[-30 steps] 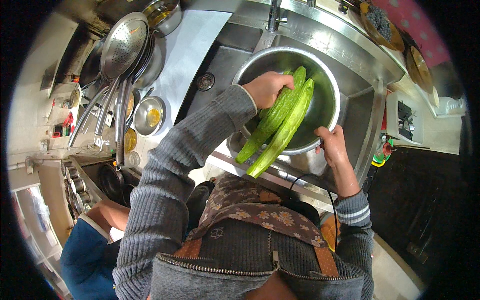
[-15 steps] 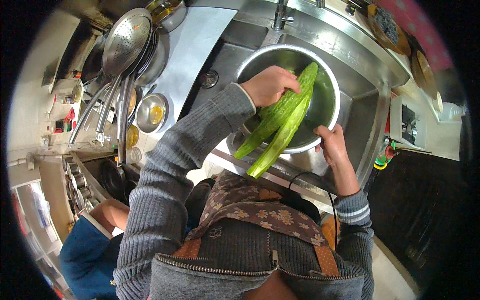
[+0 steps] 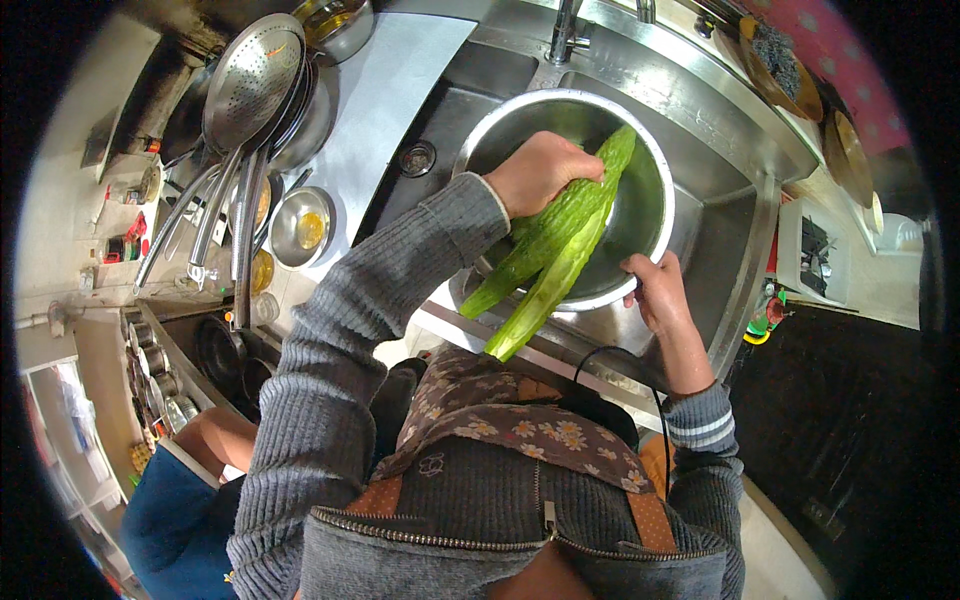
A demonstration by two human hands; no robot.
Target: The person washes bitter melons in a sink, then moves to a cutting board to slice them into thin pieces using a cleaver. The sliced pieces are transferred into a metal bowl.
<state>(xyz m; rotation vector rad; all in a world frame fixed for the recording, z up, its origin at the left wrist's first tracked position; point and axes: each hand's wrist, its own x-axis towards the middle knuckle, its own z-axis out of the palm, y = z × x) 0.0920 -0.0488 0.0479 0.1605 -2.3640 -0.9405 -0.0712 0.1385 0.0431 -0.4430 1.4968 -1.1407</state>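
Observation:
My left hand is closed around long green bitter melon pieces with bumpy skin. The pieces lie slanted across a round metal bowl, their lower ends sticking out over the near rim. One piece shows a paler face along its length. On the bowl's near right rim, my right hand grips the edge with the thumb on top; some of its fingers are hidden under the rim. The bowl sits in a steel sink.
A tap rises behind the bowl. At left stand a perforated skimmer, ladles and a small metal bowl beside a pale board. Another person's blue-clad leg is close at lower left. A black cable hangs by my right forearm.
The bitter melon pieces and the bowl have shifted slightly left. My left hand's fingers have curled more tightly round the pieces. My right hand has moved a little left with the rim.

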